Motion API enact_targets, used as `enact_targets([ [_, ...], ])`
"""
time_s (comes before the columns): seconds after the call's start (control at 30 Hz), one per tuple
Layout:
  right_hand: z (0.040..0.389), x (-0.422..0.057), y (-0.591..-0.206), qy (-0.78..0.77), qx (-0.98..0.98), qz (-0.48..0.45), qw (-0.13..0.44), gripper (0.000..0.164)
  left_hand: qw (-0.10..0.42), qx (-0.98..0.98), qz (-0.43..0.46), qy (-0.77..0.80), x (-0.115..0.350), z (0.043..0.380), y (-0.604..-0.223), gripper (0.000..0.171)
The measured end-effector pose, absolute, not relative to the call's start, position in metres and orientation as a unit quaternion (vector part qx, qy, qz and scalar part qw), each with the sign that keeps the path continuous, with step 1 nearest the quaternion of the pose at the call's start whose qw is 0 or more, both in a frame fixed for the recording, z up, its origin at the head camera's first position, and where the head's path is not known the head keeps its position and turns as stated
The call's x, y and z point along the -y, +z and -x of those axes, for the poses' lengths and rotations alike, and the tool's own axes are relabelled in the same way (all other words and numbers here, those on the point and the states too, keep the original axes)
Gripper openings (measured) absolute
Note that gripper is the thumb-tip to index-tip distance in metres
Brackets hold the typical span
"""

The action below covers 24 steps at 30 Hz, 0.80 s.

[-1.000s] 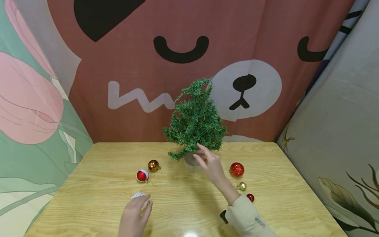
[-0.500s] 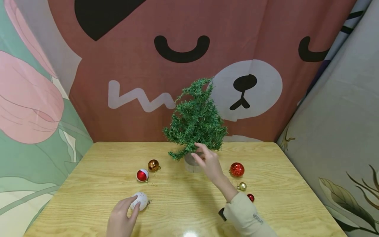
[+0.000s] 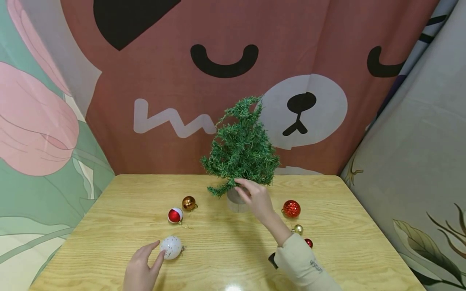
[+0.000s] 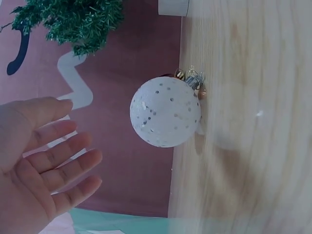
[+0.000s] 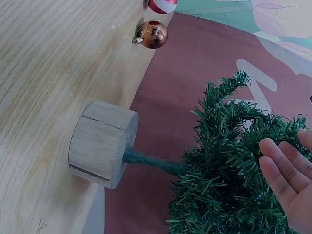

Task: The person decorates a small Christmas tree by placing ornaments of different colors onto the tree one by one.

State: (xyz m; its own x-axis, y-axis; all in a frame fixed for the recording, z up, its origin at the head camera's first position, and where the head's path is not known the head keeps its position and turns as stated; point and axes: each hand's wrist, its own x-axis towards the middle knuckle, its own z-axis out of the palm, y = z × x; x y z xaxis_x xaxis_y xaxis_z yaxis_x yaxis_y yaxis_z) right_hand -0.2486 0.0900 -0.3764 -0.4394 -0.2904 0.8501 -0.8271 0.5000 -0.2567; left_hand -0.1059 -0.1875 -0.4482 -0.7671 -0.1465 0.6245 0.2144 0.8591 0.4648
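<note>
A white Christmas bauble with silver dots [image 3: 171, 247] lies on the table's left front. My left hand [image 3: 141, 266] is just left of it, fingers extended; the left wrist view shows a gap between the fingers [image 4: 73, 165] and the bauble [image 4: 165, 112]. At the back middle stands a small artificial Christmas tree [image 3: 242, 149] on a round wooden base [image 3: 237, 202]. My right hand [image 3: 256, 198] is at its lower front branches, holding nothing visible. In the right wrist view its fingers [image 5: 285, 170] are loosely straight against the greenery; whether they touch it I cannot tell.
Left of the base lie a copper bauble [image 3: 189, 203] and a red-and-white one [image 3: 175, 216]. On the right are a glittery red bauble [image 3: 291, 208], a small gold one [image 3: 297, 229] and a small dark red one [image 3: 308, 243]. A printed curtain [image 3: 164, 153] hangs behind the table [image 3: 218, 258].
My left hand has drawn back leftward off the white bauble, which now shows fully and stays in place. My right hand has shifted slightly left along the lower branches.
</note>
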Motion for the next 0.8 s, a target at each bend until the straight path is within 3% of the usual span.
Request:
enact_targets([
  [0.6,0.25,-0.09,-0.376,0.343,0.774,-0.361,0.391,0.018,0.093,0.869,-0.103,-0.475,0.203,0.114,-0.454,0.058],
  [0.8,0.251,-0.09,-0.377,0.342,0.772,-0.363,0.394,0.019,0.057,0.84,-0.121,-0.525,0.203,0.118,-0.457,0.064],
])
